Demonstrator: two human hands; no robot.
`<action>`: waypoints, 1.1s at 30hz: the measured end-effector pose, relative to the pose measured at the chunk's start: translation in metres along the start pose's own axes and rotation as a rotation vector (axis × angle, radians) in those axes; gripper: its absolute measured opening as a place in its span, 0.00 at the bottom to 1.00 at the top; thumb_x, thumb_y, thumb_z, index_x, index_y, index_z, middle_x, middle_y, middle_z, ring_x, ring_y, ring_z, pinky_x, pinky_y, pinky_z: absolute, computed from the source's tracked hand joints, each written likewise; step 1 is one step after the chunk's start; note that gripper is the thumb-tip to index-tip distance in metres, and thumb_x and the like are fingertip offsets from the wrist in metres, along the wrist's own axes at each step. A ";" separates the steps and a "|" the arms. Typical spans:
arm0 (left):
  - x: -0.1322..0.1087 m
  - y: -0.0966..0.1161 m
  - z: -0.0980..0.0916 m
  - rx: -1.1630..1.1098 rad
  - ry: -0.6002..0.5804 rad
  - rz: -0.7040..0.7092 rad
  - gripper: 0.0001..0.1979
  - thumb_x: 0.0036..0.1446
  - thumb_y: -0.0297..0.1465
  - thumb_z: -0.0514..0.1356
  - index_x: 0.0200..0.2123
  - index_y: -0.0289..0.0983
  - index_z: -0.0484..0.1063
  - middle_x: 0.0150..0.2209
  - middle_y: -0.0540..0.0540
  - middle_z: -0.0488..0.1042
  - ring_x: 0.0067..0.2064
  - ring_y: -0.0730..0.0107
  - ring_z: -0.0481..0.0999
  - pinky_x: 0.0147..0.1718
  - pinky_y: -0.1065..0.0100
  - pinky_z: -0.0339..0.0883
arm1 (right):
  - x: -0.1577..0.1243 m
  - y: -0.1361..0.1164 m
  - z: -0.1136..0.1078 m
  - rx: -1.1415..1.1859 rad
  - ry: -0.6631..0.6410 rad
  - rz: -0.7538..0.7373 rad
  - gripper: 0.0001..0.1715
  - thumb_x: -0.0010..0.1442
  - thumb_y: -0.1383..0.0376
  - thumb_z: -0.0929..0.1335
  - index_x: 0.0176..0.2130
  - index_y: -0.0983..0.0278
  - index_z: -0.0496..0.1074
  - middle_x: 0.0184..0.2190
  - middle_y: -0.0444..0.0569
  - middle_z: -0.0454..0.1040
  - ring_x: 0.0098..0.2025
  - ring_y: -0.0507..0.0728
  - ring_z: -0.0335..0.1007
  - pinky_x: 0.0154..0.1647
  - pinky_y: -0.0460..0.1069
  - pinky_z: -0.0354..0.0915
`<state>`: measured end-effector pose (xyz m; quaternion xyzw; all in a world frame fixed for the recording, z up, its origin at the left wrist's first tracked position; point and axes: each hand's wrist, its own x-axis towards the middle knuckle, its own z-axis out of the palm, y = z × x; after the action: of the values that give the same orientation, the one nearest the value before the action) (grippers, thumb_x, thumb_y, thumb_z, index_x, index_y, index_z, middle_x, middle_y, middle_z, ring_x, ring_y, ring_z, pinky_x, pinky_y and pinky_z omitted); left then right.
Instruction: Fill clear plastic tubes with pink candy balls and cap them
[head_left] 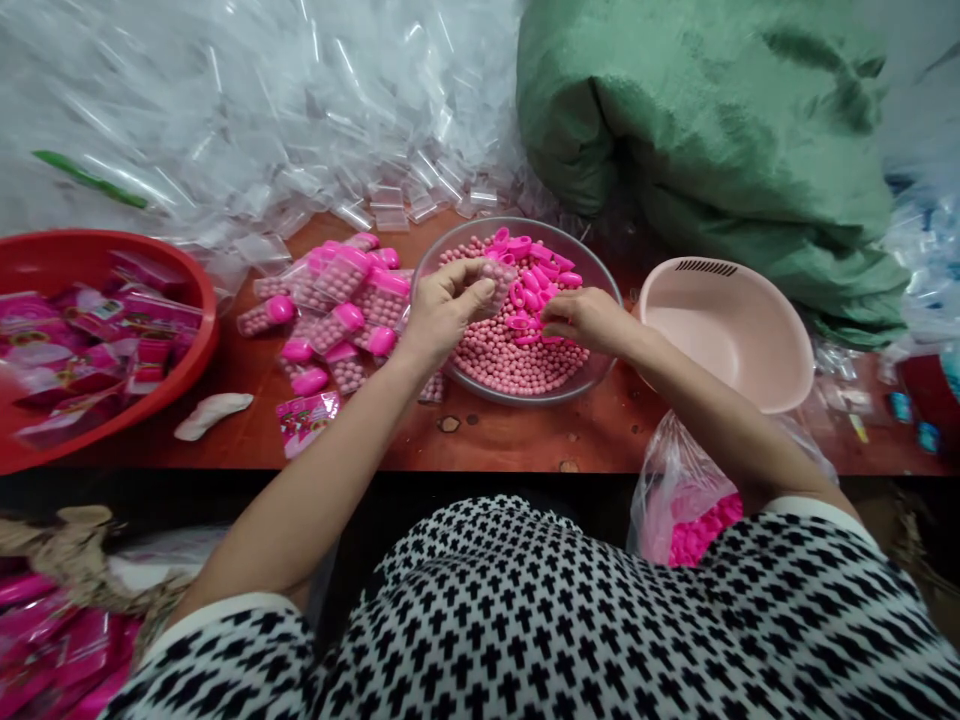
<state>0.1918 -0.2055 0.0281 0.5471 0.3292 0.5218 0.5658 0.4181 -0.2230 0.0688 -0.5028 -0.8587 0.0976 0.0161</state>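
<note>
A metal bowl (577, 392) holds many small pink beads (510, 365), with a heap of bright pink plastic caps (534, 285) on top of them. Over the bowl's left side, my left hand (446, 310) is closed around a small clear container of pink beads (499, 277). My right hand (589, 320) reaches in from the right, its fingers pinched at a pink cap on the heap; its fingertips are partly hidden. Left of the bowl lies a pile of clear bead-filled containers (337, 280) with pink caps.
At the left stands a red basin (202, 340) of pink packets. A beige basin (720, 340) is on the right. Clear plastic pieces (262, 120) and a green sack (705, 130) fill the back. A bag of pink pieces (697, 525) hangs below the table edge.
</note>
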 end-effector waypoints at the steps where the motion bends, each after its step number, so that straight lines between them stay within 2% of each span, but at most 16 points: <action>1: 0.000 -0.002 0.000 -0.025 0.023 -0.004 0.17 0.50 0.40 0.68 0.40 0.36 0.75 0.38 0.45 0.80 0.35 0.68 0.78 0.36 0.66 0.76 | 0.005 -0.005 0.003 -0.062 -0.008 0.004 0.11 0.61 0.64 0.68 0.42 0.65 0.78 0.41 0.54 0.79 0.41 0.59 0.72 0.36 0.50 0.58; 4: -0.001 -0.006 0.001 -0.051 0.070 -0.007 0.19 0.48 0.41 0.69 0.39 0.36 0.74 0.38 0.45 0.80 0.37 0.67 0.79 0.37 0.66 0.76 | 0.020 -0.022 0.010 -0.182 -0.041 0.029 0.16 0.64 0.64 0.65 0.48 0.66 0.75 0.46 0.58 0.76 0.42 0.62 0.71 0.34 0.51 0.57; 8: -0.003 -0.006 0.001 -0.060 0.060 -0.019 0.18 0.50 0.41 0.68 0.39 0.36 0.73 0.38 0.46 0.79 0.38 0.67 0.79 0.38 0.65 0.76 | 0.032 -0.028 0.017 -0.216 -0.095 -0.014 0.15 0.62 0.63 0.65 0.44 0.68 0.76 0.45 0.60 0.74 0.41 0.62 0.69 0.31 0.51 0.56; 10: -0.003 -0.005 0.001 -0.054 0.053 -0.021 0.16 0.51 0.39 0.67 0.39 0.36 0.73 0.37 0.46 0.78 0.38 0.67 0.79 0.38 0.65 0.76 | 0.034 -0.023 0.020 -0.140 -0.032 0.008 0.12 0.59 0.63 0.67 0.41 0.68 0.75 0.42 0.57 0.75 0.39 0.60 0.68 0.31 0.50 0.55; 12: -0.004 -0.004 0.002 -0.059 0.032 -0.030 0.13 0.52 0.37 0.66 0.38 0.36 0.73 0.38 0.46 0.78 0.38 0.67 0.78 0.38 0.65 0.76 | 0.035 -0.018 0.019 0.031 0.082 0.099 0.09 0.55 0.63 0.70 0.36 0.67 0.73 0.34 0.51 0.75 0.34 0.56 0.67 0.31 0.49 0.55; 15: -0.004 -0.001 0.004 -0.084 -0.043 -0.080 0.11 0.52 0.32 0.65 0.38 0.35 0.73 0.37 0.46 0.78 0.37 0.68 0.78 0.40 0.64 0.75 | 0.032 -0.016 0.012 0.305 0.248 0.221 0.16 0.51 0.58 0.74 0.28 0.64 0.67 0.23 0.41 0.68 0.27 0.51 0.60 0.29 0.47 0.53; 19: -0.004 0.003 0.004 -0.121 -0.101 -0.148 0.12 0.50 0.31 0.66 0.38 0.34 0.73 0.38 0.45 0.78 0.37 0.68 0.77 0.39 0.64 0.74 | 0.023 -0.022 0.001 0.475 0.370 0.107 0.27 0.45 0.50 0.77 0.24 0.62 0.62 0.21 0.39 0.64 0.25 0.50 0.56 0.28 0.47 0.53; 23: -0.006 0.007 0.003 -0.171 -0.119 -0.156 0.14 0.49 0.33 0.68 0.39 0.34 0.74 0.39 0.45 0.78 0.37 0.68 0.78 0.40 0.63 0.75 | 0.014 -0.018 0.003 0.711 0.373 -0.001 0.26 0.45 0.47 0.77 0.29 0.61 0.66 0.24 0.39 0.66 0.26 0.50 0.60 0.28 0.47 0.58; 27: -0.009 0.007 0.004 -0.087 -0.136 -0.095 0.14 0.50 0.35 0.67 0.39 0.33 0.77 0.39 0.43 0.79 0.39 0.66 0.78 0.42 0.62 0.74 | 0.008 -0.015 0.002 0.878 0.437 0.031 0.25 0.48 0.47 0.75 0.35 0.61 0.69 0.29 0.41 0.70 0.30 0.50 0.66 0.32 0.46 0.64; 30: -0.010 0.004 0.005 0.065 -0.126 0.012 0.14 0.51 0.35 0.66 0.40 0.34 0.80 0.41 0.43 0.80 0.43 0.62 0.79 0.45 0.61 0.73 | 0.005 -0.021 -0.008 0.791 0.489 -0.011 0.26 0.49 0.50 0.76 0.43 0.60 0.71 0.30 0.41 0.72 0.30 0.50 0.68 0.33 0.46 0.65; 33: -0.013 0.002 0.006 0.129 -0.135 0.058 0.16 0.52 0.36 0.66 0.43 0.36 0.81 0.43 0.44 0.81 0.44 0.60 0.79 0.47 0.60 0.73 | 0.004 -0.028 -0.017 0.615 0.416 -0.124 0.26 0.51 0.53 0.76 0.46 0.60 0.73 0.30 0.41 0.73 0.29 0.50 0.67 0.33 0.47 0.64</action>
<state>0.1939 -0.2196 0.0287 0.6257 0.3070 0.4776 0.5349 0.3941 -0.2300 0.0906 -0.4305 -0.7964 0.2457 0.3465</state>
